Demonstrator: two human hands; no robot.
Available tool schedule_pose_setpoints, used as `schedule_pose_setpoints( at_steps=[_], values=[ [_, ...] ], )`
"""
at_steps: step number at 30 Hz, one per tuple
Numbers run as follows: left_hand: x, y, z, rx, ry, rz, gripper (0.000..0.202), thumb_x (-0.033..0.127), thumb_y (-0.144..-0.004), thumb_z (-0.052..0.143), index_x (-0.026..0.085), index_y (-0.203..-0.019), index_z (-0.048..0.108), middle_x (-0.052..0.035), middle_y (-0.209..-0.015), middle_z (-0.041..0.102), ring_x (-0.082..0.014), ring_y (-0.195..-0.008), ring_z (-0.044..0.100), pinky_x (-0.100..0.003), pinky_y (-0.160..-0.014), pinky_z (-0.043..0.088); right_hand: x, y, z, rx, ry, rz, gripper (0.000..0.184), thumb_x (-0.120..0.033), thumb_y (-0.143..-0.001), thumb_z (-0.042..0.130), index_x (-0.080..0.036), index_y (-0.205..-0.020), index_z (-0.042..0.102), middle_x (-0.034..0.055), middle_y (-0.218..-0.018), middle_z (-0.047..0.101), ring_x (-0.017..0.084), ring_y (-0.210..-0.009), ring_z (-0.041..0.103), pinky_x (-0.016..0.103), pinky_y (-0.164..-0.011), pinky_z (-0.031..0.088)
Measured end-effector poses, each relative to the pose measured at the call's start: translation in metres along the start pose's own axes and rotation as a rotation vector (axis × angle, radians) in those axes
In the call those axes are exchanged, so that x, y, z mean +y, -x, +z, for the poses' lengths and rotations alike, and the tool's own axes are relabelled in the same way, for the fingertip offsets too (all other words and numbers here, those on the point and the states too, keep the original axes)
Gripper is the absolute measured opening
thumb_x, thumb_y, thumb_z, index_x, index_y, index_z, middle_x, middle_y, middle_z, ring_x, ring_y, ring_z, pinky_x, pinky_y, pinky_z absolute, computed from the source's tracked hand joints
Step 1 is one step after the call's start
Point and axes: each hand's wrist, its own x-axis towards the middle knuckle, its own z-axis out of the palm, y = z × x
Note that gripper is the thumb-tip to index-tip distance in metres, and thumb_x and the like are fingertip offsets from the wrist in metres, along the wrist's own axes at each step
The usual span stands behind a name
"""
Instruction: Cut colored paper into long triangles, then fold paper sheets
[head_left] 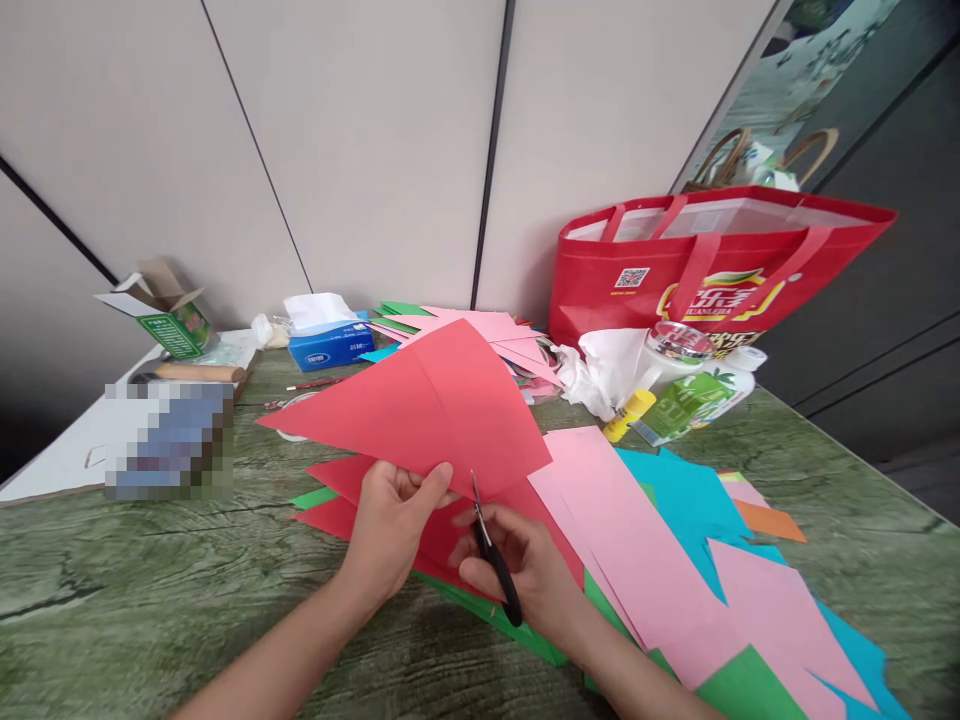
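Red paper is lifted in front of us, above the worktop, its lower edge near our hands. Our left hand pinches this edge, with the thumb on the front and the other fingers behind. Our right hand is closed around the black handles of the scissors, whose blades point up and touch the same edge; we cannot tell how far the blades are apart. Under our hands lie more red sheets, and to the right pink sheets and blue sheets. The worktop has a green wood pattern. Behind stand a red bag, a tissue box and a yellow glue stick, before pale wall panels.
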Motion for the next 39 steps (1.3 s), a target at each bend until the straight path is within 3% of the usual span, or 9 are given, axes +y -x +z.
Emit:
schedule_pose_setpoints(
  at_steps=[10, 17, 23, 33, 39],
  values=[
    [0.0012, -0.0009, -0.0006, 0.007, -0.024, 0.016, 0.034, 0.036, -0.057, 0.072, 0.018, -0.056, 0.043, 0.0098, -0.043, 0.043, -0.0124, -0.046, 0.056, -0.025, -0.051, 0.045, 0.0026, 0.0004, -0.0022, -0.005, 0.042, 0.016, 0.031, -0.031, -0.061, 0.075, -0.018, -0.084, 0.058, -0.0035, -0.06, 0.057, 0.008, -0.049, 0.044, 0.022, -0.049, 0.035],
    [0.0033, -0.0018, -0.0002, -0.02, -0.048, 0.013, 0.03, 0.033, -0.056, 0.073, 0.017, -0.06, 0.048, 0.0074, -0.046, 0.05, -0.0118, -0.046, 0.056, -0.022, -0.046, 0.042, -0.0031, 0.0011, -0.0008, -0.018, 0.025, 0.028, 0.037, -0.03, -0.058, 0.076, -0.018, -0.087, 0.057, -0.0016, -0.066, 0.059, 0.012, -0.058, 0.05, 0.023, -0.055, 0.038],
    [0.0002, -0.0025, -0.002, -0.035, -0.063, 0.016, 0.027, 0.033, -0.058, 0.072, 0.016, -0.067, 0.053, 0.005, -0.05, 0.054, -0.0147, -0.052, 0.059, -0.026, -0.053, 0.048, 0.0013, 0.0006, -0.0018, 0.003, 0.06, 0.027, 0.033, -0.033, -0.059, 0.076, -0.017, -0.083, 0.059, -0.004, -0.058, 0.056, 0.008, -0.047, 0.046, 0.021, -0.047, 0.036],
    [-0.0004, -0.0011, -0.0014, 0.013, -0.064, 0.019, 0.031, 0.035, -0.056, 0.073, 0.017, -0.057, 0.047, 0.0095, -0.044, 0.044, -0.0124, -0.046, 0.056, -0.025, -0.051, 0.047, 0.0014, 0.0009, 0.0008, 0.027, 0.025, 0.068, 0.032, -0.041, -0.063, 0.071, -0.017, -0.081, 0.059, -0.0028, -0.054, 0.058, 0.007, -0.04, 0.046, 0.019, -0.038, 0.038],
    [0.0, -0.0014, -0.0017, -0.006, -0.053, 0.015, 0.029, 0.034, -0.056, 0.073, 0.017, -0.061, 0.049, 0.0091, -0.045, 0.047, -0.0123, -0.046, 0.056, -0.027, -0.053, 0.048, 0.0019, 0.0014, 0.0, 0.027, 0.023, 0.073, 0.031, -0.039, -0.064, 0.07, -0.016, -0.08, 0.06, -0.0032, -0.051, 0.058, 0.006, -0.037, 0.045, 0.017, -0.036, 0.037]
  ],
)
